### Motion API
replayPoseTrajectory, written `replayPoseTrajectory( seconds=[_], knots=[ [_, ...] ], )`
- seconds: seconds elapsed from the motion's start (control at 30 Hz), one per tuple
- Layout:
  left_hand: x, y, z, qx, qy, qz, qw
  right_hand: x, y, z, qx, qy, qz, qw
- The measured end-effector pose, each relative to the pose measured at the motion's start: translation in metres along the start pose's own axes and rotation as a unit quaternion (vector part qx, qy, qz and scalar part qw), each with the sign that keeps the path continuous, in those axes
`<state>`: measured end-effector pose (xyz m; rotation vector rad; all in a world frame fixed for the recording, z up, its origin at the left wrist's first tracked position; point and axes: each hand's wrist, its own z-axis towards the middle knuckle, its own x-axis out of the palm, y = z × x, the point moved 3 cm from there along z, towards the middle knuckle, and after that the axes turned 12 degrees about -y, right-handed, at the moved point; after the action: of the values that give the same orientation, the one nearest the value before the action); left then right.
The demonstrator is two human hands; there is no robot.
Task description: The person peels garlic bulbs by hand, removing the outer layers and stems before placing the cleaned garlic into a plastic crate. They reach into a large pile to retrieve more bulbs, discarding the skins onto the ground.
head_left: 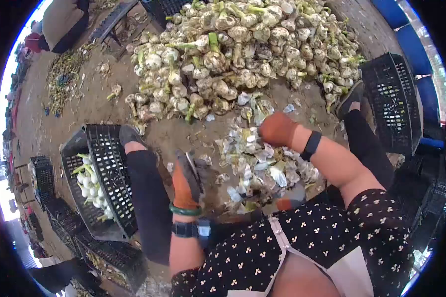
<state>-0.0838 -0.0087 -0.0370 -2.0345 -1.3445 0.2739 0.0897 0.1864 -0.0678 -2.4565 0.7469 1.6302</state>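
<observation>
My left hand [187, 183] wears an orange glove with a dark grey palm. It hovers above the floor beside my left knee, its fingers stretched forward and somewhat blurred; I see no bulb in it. My right hand [277, 129], also in an orange glove, is closed at the near edge of a large heap of garlic bulbs [238, 34]. Its fingertips are turned away, so what they grip is hidden. Just left of this hand lies a garlic bulb [247, 114]. Loose garlic skins [262, 168] cover the floor below it, between my legs.
A black plastic crate [115, 173] at my left holds clean white garlic bulbs [90, 185]. Another black crate [394, 104] stands on the right beyond my foot. More crates [64, 218] line the far left. Another person [62, 22] is at the upper left.
</observation>
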Motion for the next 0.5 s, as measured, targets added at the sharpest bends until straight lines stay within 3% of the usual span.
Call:
replayPoseTrajectory(
  seconds=[0.1, 0.13, 0.17, 0.23, 0.27, 0.37, 0.4, 0.47, 0.5],
  knots=[
    [-0.004, 0.019, 0.013, 0.075, 0.022, 0.109, 0.991, -0.012, -0.052, 0.030, 0.156, -0.258, 0.030, 0.953],
    [-0.010, 0.023, 0.016, 0.150, -0.040, 0.219, 0.963, -0.012, -0.062, 0.044, 0.142, -0.330, 0.019, 0.933],
    [-0.008, 0.023, 0.019, 0.148, -0.044, 0.218, 0.964, -0.007, -0.073, 0.061, 0.128, -0.402, 0.009, 0.907],
    [0.002, 0.015, 0.015, 0.130, 0.016, 0.225, 0.966, 0.008, -0.094, 0.104, 0.176, -0.370, -0.023, 0.912],
    [0.015, 0.002, 0.004, 0.196, 0.051, 0.224, 0.953, -0.011, -0.086, 0.108, 0.178, -0.294, 0.006, 0.939],
    [0.001, 0.021, 0.028, 0.156, -0.008, 0.285, 0.946, 0.004, -0.101, 0.133, 0.213, -0.266, 0.073, 0.937],
    [0.001, 0.021, 0.025, 0.155, -0.009, 0.285, 0.946, 0.011, -0.102, 0.132, 0.204, -0.332, 0.070, 0.918],
    [0.026, 0.005, 0.006, 0.074, 0.037, 0.237, 0.968, 0.009, -0.095, 0.116, 0.198, -0.372, 0.099, 0.901],
    [0.024, 0.010, 0.010, 0.076, 0.040, 0.237, 0.968, 0.006, -0.089, 0.103, 0.193, -0.411, 0.129, 0.881]
  ],
)
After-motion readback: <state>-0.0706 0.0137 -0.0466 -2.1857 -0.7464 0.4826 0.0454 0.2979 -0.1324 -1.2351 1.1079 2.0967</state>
